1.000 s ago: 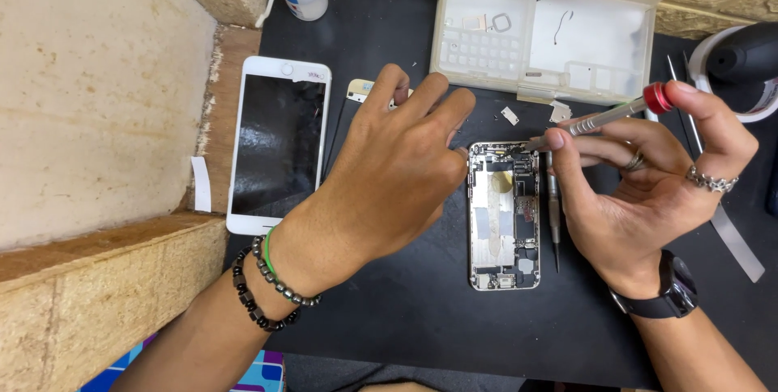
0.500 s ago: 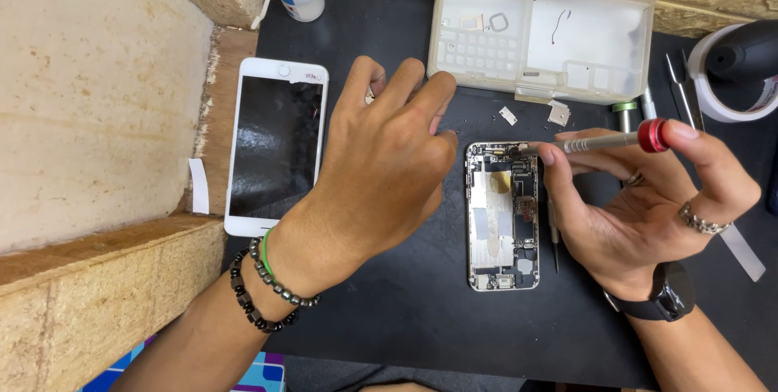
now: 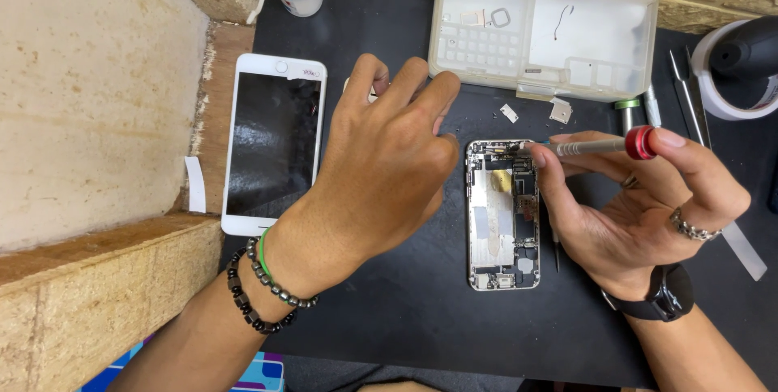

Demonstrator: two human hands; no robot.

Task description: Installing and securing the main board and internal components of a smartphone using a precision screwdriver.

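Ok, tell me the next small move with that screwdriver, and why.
Probably seat the tip in a screw at the top edge and turn. The right hand holds the screwdriver almost flat, tip at the top of the opened phone, while the left hand rests beside it.

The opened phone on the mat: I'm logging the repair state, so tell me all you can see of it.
The opened phone lies flat on the black mat, long axis running away from the viewer, screen removed. Its metal frame surrounds silvery shields, small boards and connectors. The right hand holds a red-capped screwdriver with its tip at the phone's top edge; right fingers touch the frame's right side. The left hand rests beside its top left corner.
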